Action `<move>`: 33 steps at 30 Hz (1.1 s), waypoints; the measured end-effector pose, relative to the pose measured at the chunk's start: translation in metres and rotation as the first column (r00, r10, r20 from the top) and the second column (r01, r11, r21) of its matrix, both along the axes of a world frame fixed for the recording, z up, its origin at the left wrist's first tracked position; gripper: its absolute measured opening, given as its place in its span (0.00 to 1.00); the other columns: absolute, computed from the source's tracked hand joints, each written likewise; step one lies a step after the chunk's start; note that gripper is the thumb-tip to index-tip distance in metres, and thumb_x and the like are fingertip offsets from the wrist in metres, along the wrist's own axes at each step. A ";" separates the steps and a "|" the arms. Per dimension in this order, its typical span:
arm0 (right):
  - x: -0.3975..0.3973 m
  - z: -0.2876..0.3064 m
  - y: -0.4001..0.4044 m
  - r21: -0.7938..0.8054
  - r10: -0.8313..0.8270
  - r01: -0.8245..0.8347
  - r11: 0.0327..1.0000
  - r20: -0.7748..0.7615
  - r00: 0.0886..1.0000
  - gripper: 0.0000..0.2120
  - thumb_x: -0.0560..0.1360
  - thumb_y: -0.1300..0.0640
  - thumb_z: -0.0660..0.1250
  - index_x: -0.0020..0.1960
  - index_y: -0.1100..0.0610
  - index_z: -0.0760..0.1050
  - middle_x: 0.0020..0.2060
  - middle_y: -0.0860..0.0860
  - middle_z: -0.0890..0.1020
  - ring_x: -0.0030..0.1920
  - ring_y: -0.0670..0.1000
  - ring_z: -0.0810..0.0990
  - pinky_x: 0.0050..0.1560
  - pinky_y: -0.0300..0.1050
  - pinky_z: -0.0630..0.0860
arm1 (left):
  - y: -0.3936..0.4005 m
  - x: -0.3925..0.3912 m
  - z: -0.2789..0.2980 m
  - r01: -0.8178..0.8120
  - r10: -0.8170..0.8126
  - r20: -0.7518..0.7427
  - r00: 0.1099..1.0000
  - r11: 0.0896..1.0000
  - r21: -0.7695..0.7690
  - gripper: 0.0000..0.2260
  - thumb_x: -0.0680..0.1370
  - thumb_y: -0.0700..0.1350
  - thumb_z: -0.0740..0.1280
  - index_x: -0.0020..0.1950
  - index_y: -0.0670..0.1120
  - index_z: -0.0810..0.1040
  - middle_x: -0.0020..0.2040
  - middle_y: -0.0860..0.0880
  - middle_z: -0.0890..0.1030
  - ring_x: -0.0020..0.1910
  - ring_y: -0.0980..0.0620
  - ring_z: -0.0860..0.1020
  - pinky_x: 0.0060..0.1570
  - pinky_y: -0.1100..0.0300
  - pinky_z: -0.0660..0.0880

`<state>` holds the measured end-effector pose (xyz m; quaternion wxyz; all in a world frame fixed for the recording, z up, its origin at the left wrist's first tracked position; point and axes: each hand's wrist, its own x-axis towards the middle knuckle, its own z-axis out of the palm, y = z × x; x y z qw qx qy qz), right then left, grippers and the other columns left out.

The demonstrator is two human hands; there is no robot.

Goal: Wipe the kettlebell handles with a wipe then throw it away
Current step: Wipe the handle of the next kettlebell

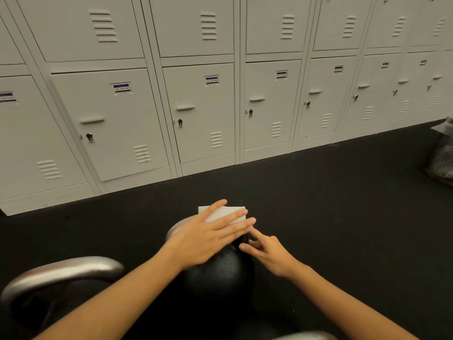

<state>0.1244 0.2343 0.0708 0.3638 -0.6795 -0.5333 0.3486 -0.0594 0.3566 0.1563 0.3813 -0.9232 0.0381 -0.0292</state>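
The left hand [206,238] lies flat, fingers [235,215] spread, pressing the wipe [228,213] over the kettlebell [220,271] handle to rub it; the right hand [268,253], loosely curled and empty, steadies beside it.

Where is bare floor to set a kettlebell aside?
Bare floor runs from the lockers to the hands, rightward to the mesh bin. It is crowded around the middle kettlebell and the near-left kettlebell handle.
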 end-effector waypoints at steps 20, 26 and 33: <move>0.004 0.004 0.002 0.031 0.045 -0.050 0.998 0.152 0.987 0.12 0.81 0.54 0.62 0.63 0.48 0.67 0.40 0.38 0.78 0.38 0.30 0.78 0.45 0.32 0.73 | -0.030 0.053 -0.018 -0.143 0.155 -0.099 0.983 0.983 0.119 0.23 0.83 0.48 0.52 0.77 0.40 0.58 0.74 0.41 0.66 0.74 0.40 0.61 0.73 0.38 0.51; 0.002 0.009 0.000 0.058 0.033 -0.040 0.998 0.114 0.993 0.15 0.80 0.49 0.62 0.65 0.45 0.67 0.37 0.41 0.84 0.31 0.43 0.78 0.39 0.40 0.78 | -0.026 0.047 -0.016 -0.132 0.138 -0.074 0.988 0.988 0.084 0.19 0.81 0.47 0.56 0.69 0.41 0.70 0.64 0.43 0.74 0.67 0.42 0.69 0.70 0.41 0.61; 0.004 0.016 0.003 -0.052 0.101 -0.095 0.994 0.120 0.988 0.27 0.80 0.48 0.61 0.77 0.46 0.57 0.65 0.51 0.78 0.46 0.30 0.79 0.66 0.44 0.70 | -0.012 0.026 -0.006 -0.135 0.134 -0.015 0.991 0.985 -0.104 0.32 0.80 0.46 0.59 0.79 0.45 0.45 0.76 0.42 0.60 0.73 0.39 0.60 0.69 0.38 0.60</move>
